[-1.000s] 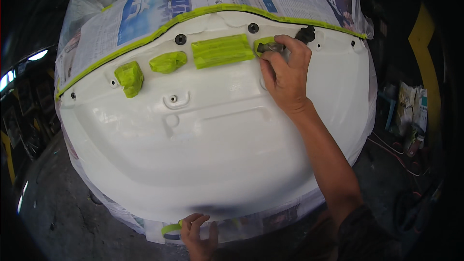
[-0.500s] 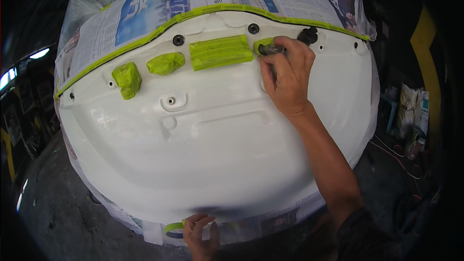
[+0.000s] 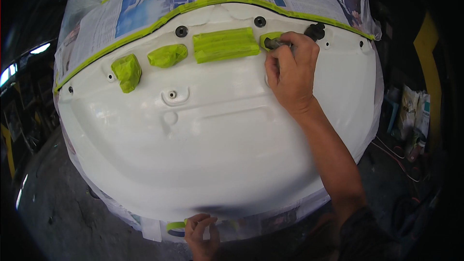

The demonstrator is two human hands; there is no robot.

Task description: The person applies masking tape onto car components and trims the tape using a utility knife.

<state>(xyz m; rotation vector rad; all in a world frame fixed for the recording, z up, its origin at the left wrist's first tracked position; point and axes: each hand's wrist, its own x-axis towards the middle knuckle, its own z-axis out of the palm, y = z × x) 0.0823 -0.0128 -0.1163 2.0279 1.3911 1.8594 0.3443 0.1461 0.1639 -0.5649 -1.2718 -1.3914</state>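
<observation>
A large white painted car body panel (image 3: 217, 150) fills the middle. Across its upper part, several fittings are wrapped in yellow-green masking tape, the widest one a ribbed oblong (image 3: 226, 45). My right hand (image 3: 295, 67) is at a dark grey fitting (image 3: 276, 43) partly covered by a green tape patch (image 3: 267, 40); its thumb and fingers are closed there, and what they pinch is largely hidden. Low at the panel's near edge, my left hand (image 3: 200, 232) has its fingers curled on a roll of green masking tape (image 3: 175, 225).
Newspaper (image 3: 145, 9) and clear plastic sheet, edged by a green tape strip (image 3: 208, 1), cover the area beyond the panel. A black bracket (image 3: 315, 31) sticks out right of my right hand. Bags (image 3: 408, 113) and a cable (image 3: 398, 162) lie at the right.
The view has shifted slightly, moving the panel's upper part up and right in the picture. My right hand stays at the same fitting; my left hand keeps the tape roll.
</observation>
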